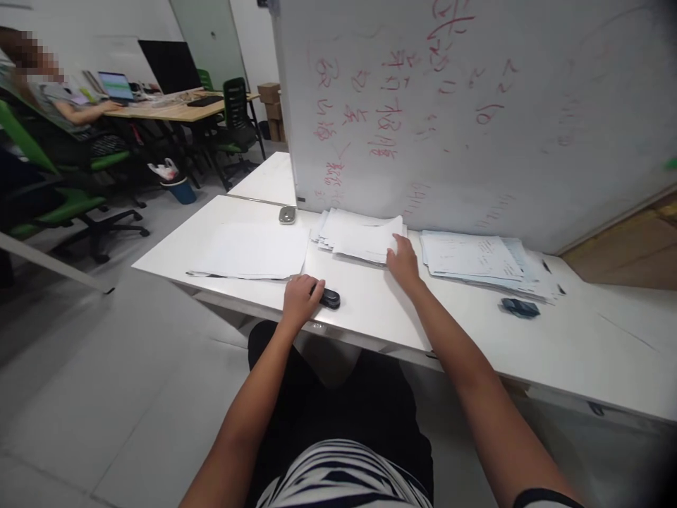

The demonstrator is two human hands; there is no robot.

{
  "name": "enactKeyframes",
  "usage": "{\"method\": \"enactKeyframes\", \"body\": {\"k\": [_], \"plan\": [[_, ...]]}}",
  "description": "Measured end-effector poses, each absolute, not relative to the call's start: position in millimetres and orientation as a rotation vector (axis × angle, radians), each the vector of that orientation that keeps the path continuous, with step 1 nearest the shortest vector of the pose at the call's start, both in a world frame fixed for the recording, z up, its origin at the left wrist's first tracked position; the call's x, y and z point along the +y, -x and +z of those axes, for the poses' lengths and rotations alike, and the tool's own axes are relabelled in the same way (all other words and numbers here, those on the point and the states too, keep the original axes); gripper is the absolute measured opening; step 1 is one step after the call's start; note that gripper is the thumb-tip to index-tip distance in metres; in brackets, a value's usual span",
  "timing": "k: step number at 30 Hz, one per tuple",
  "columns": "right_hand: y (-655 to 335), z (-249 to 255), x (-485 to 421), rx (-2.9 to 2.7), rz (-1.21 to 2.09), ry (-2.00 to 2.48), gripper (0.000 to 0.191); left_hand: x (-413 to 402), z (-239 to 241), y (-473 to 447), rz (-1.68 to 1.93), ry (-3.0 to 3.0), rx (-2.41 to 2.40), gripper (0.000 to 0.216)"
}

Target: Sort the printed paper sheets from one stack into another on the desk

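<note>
My left hand (301, 302) rests at the table's front edge, closed around a black stapler (331, 299) whose rounded end sticks out to the right. With thumb and fingers together, my right hand (403, 262) grips the right edge of papers on the middle stack (362, 236); one corner there is lifted. How many sheets are between the fingers I cannot tell. A flat pile of white paper (254, 250) lies left of the stack, just beyond my left hand.
Further right on the white table (386, 307) are printed papers (468, 255) and a dark crumpled item (520, 307). A small grey object (287, 215) sits at the back. Behind rises a whiteboard (449, 106). Another person (68, 106) sits at a desk far left.
</note>
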State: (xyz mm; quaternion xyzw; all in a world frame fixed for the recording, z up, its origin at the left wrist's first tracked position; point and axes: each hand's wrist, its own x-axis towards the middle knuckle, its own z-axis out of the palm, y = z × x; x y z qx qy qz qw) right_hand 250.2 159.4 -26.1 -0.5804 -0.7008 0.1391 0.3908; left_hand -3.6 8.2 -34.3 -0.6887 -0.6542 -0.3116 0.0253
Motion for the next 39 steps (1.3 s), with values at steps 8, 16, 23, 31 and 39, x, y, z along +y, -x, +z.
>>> {"method": "enactKeyframes", "body": {"k": [8, 16, 23, 31, 39], "plan": [[-243.6, -24.8, 183.1, -1.557, 0.474, 1.546, 0.043, 11.3, -33.3, 3.5, -0.941, 2.132, -2.012, 0.036], [-272.3, -15.3, 182.1, -1.805, 0.17, 1.72, 0.05, 13.8, -32.4, 4.2, -0.923, 2.144, -2.049, 0.036], [-367.1, -41.4, 163.6, -1.698, 0.013, 2.145, 0.06, 13.0, -31.0, 2.7, -0.91, 2.152, -2.052, 0.036], [-373.4, -50.8, 168.9, -1.679, 0.056, 2.211, 0.071, 13.7, -29.7, 1.3, -0.899, 2.135, -2.087, 0.036], [-365.2, -51.3, 166.7, -1.595, -0.081, 2.154, 0.05, 13.6, -29.4, 0.3, -0.893, 2.143, -2.108, 0.035]]}}
